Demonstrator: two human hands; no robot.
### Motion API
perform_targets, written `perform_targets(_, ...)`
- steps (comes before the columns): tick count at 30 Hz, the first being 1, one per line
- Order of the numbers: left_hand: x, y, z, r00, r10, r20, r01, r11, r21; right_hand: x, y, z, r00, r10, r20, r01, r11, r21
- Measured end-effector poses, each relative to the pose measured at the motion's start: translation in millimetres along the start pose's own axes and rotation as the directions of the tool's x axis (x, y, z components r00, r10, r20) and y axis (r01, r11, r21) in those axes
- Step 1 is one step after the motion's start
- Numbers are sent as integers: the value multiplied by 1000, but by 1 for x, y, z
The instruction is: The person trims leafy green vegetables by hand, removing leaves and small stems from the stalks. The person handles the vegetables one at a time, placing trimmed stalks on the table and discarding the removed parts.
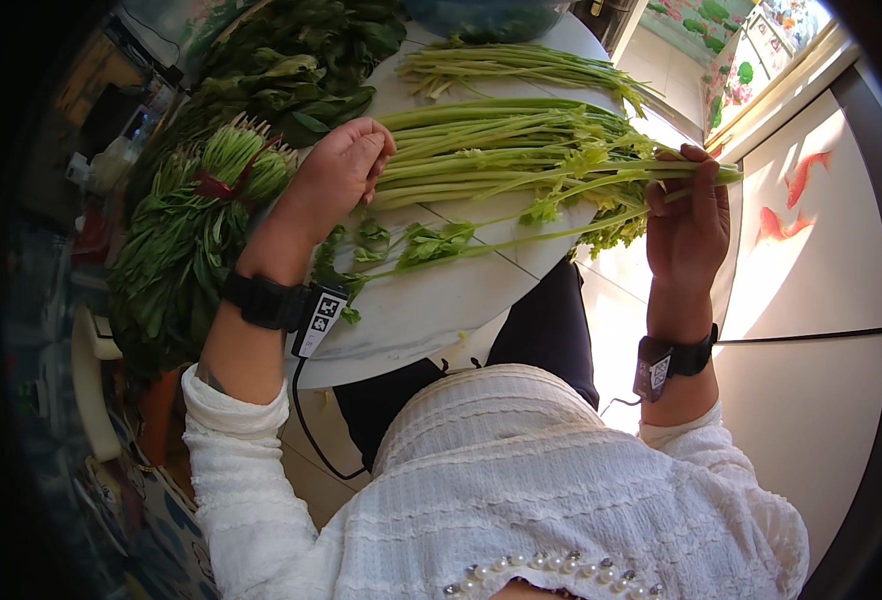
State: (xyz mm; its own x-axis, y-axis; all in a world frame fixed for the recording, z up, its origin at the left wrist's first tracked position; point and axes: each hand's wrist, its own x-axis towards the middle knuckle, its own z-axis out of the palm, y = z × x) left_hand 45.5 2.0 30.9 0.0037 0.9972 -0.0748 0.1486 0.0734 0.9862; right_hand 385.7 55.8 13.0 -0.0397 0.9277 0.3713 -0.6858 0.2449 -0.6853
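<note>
My right hand [687, 206] grips a few celery stalks [531, 241] near their cut ends, beyond the round table's right edge. From it the stalks slant left, and their leafy tops [435, 244] lie low over the marble-patterned tabletop [426, 322]. My left hand [349, 161] is curled with thumb and fingers together, at the left end of a large celery pile [486, 142]. Nothing shows in that hand, though its palm is hidden. The pile's leaves [613, 232] hang over the table edge by my right hand.
Left of my left arm lies a bundle of leafy greens [186, 217] tied with a dark red band [223, 184]. Behind it is a heap of dark leafy greens [291, 67]. A smaller celery bunch [516, 66] and a bluish translucent bowl [486, 19] are at the far side.
</note>
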Motion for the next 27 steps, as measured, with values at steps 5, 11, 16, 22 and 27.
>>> perform_targets(5, -21, 3, 26, 967, -44, 250, -21, 967, 252, 1, 5, -2, 999, -2, -38, 1, 999, -36)
perform_targets(11, -33, 9, 19, 957, -76, 278, -115, 785, 608, 7, 2, -18, 1000, 11, 11, -11, 999, 32)
perform_targets(16, -36, 7, -9, 995, -29, 94, -19, 884, 467, 9, 5, -31, 994, 54, -97, -47, 996, 73)
perform_targets(22, -35, -3, -24, 967, 224, 124, -251, 740, 624, 8, 12, -28, 991, 82, -106, -74, 994, 78)
perform_targets(27, -19, -15, -19, 932, 279, -229, -189, 918, 349, 4, 15, -21, 994, 88, -70, -81, 992, 93)
